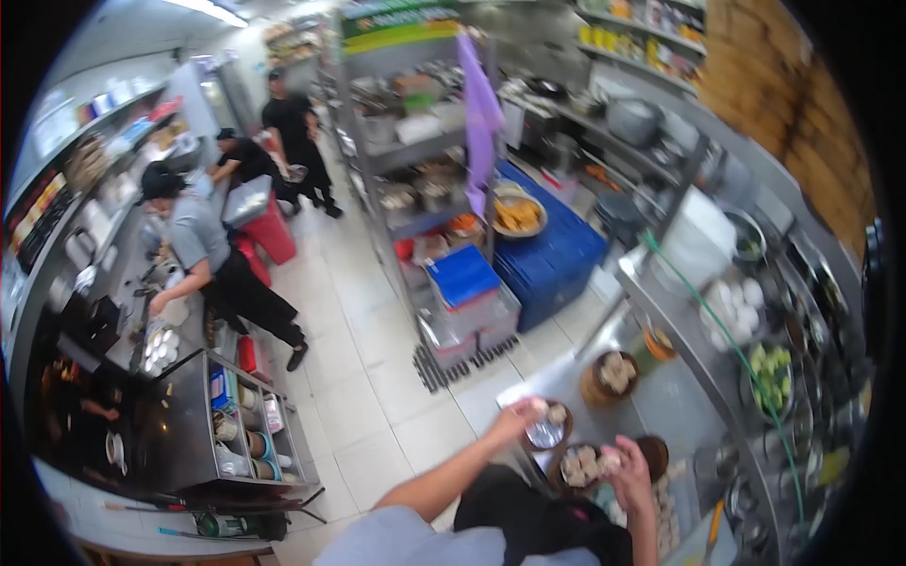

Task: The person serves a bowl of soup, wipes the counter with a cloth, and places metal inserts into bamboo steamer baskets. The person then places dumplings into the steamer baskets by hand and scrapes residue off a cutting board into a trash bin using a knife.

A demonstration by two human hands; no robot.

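Dumplings [578, 465] sat in a round basket [555, 478], right hand [633, 474] curled beside them, left hand [515, 421] nearby; couldn't tell either grip tbh.

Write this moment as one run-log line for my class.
left hand: by sparsely filled round container | right hand: at pale food by fuller round container, grip unclear | nearby: third filled container, metal counter

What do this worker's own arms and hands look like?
They are ordinary human ones, with no machine parts. The left hand and right hand look ungloved, and no cables or markings can be made out. A short, loose, light grey sleeve leaves the left forearm bare. The picture is too blurred to rule out small jewellery.
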